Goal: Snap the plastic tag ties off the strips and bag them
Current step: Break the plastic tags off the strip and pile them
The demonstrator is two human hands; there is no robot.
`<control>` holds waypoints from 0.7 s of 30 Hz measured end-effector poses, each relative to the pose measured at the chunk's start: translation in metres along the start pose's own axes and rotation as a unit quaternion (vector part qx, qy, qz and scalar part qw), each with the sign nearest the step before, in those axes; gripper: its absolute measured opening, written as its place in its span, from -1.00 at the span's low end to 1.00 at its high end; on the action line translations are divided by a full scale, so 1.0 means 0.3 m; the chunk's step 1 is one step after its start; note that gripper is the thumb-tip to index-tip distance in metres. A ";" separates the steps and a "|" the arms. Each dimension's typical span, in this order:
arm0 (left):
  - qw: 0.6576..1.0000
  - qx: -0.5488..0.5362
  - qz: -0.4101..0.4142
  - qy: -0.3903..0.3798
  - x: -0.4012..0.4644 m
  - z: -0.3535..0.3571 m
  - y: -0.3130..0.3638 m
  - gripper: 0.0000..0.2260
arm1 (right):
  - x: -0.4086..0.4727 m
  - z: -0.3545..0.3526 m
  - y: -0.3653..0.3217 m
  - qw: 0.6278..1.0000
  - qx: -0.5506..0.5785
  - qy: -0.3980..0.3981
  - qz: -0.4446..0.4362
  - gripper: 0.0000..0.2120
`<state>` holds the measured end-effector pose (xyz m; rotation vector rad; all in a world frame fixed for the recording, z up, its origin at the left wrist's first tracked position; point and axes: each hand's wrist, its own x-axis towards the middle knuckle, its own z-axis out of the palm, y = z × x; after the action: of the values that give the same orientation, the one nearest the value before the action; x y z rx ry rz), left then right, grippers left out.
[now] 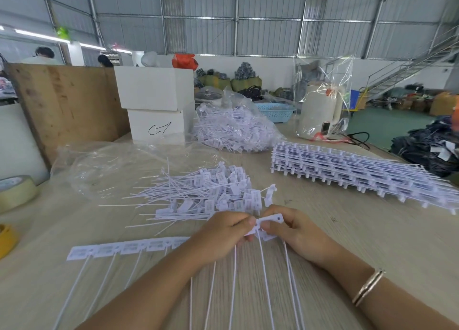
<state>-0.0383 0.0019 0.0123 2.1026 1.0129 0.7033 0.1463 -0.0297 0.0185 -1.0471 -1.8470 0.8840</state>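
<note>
A white strip of joined tag ties (119, 249) lies across the near table, its thin tails running toward me. My left hand (221, 235) grips the strip's right end. My right hand (295, 230) pinches the end tag (272, 220), which is twisted up from the row. Just beyond my hands lies a loose pile of separated tag ties (211, 195). An empty clear plastic bag (111, 165) lies flat behind the pile. A second clear bag filled with ties (233, 128) sits farther back.
A tall stack of unbroken strips (360, 170) fills the right of the table. Two white boxes (156, 103) and a wooden board (64, 106) stand at the back left. Tape rolls (15, 193) sit at the left edge. A wrapped white kettle (320, 111) stands back right.
</note>
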 end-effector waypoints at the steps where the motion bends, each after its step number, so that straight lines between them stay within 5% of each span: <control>1: 1.000 -0.023 -0.005 -0.008 0.001 -0.005 0.002 -0.63 | 0.001 0.000 0.000 0.998 -0.049 0.009 -0.030 -0.85; 5: 0.995 -0.094 -0.021 -0.022 0.007 -0.015 0.000 -0.58 | 0.008 0.000 0.024 0.962 -0.242 0.049 -0.116 -0.86; 12: 0.983 -0.177 -0.031 -0.023 0.008 -0.024 0.010 -0.57 | 0.014 0.010 0.005 0.917 -0.332 0.106 -0.195 -0.80; 14: 0.984 -0.172 -0.028 -0.022 0.005 -0.023 0.012 -0.59 | 0.014 0.015 0.007 0.935 -0.290 0.104 -0.175 -0.83; 17: 0.989 -0.147 -0.016 -0.006 0.002 -0.013 0.016 -0.63 | 0.016 0.015 0.011 0.987 -0.083 0.079 -0.110 -0.83; 21: 0.992 -0.123 0.007 -0.013 0.000 -0.005 0.017 -0.67 | 0.016 0.003 0.013 0.993 0.088 0.046 -0.063 -0.83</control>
<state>-0.0370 0.0001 0.0171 1.9026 0.8513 0.7650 0.1453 -0.0240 0.0161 -0.8381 -1.7055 0.8913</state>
